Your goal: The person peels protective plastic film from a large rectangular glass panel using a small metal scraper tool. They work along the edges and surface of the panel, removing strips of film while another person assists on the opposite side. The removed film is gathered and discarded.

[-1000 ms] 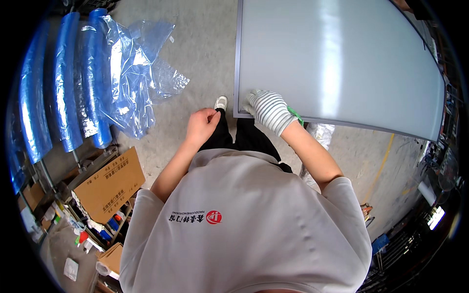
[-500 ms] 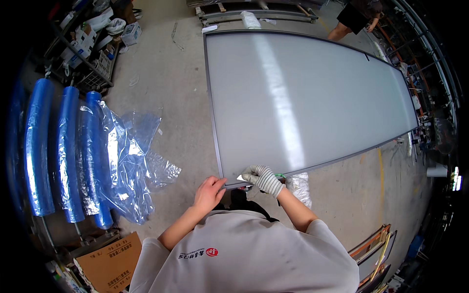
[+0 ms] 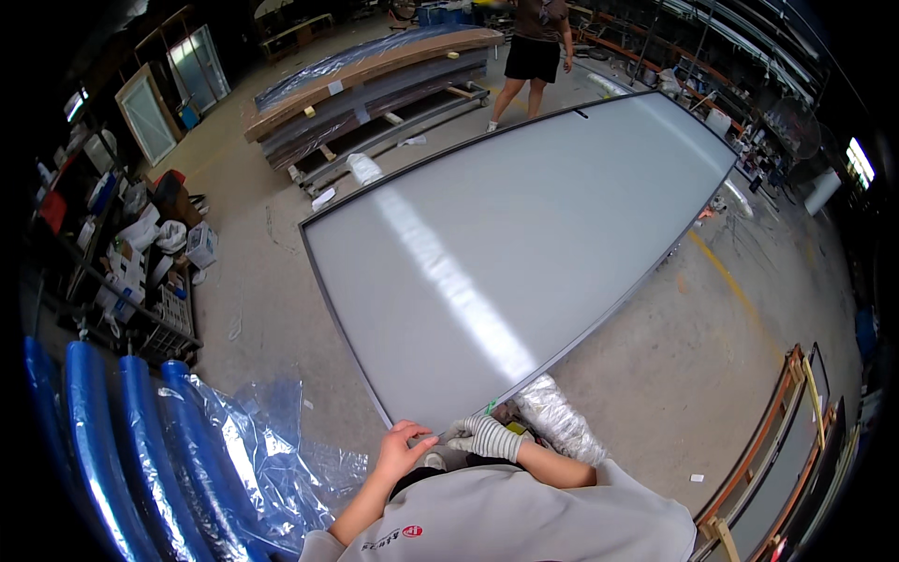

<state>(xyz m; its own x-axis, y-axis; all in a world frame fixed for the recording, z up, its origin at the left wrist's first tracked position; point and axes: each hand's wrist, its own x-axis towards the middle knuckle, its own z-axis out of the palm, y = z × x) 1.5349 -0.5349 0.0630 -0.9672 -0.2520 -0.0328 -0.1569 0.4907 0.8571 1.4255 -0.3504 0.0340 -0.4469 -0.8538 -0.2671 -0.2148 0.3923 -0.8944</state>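
A large framed panel (image 3: pixel 524 225) with a pale grey, glossy face and a dark frame stretches out before me, its near corner by my hands. My bare left hand (image 3: pixel 403 451) is at that corner, fingers partly spread and nothing visible in them. Close beside it, my right hand (image 3: pixel 485 437), in a grey-and-white striped glove, has its fingertips pressed together at the panel's near edge. Whatever they pinch is hidden. Under the panel's near edge, to the right of the glove, lies a padded support wrapped in clear plastic (image 3: pixel 560 421).
Blue plastic film rolls (image 3: pixel 98 450) with loose clear film (image 3: pixel 272 450) stand at left. Behind them is a cluttered shelf (image 3: pixel 140 272). A stack of wrapped panels (image 3: pixel 375 89) sits on a far trolley. A person (image 3: pixel 536 56) stands beyond the panel. Framed pieces (image 3: pixel 777 450) lean at right.
My view has tilted up and swung, showing more of the far room. Both hands remain at the near corner, now closer together. The white piece at my gloved fingertips no longer shows.
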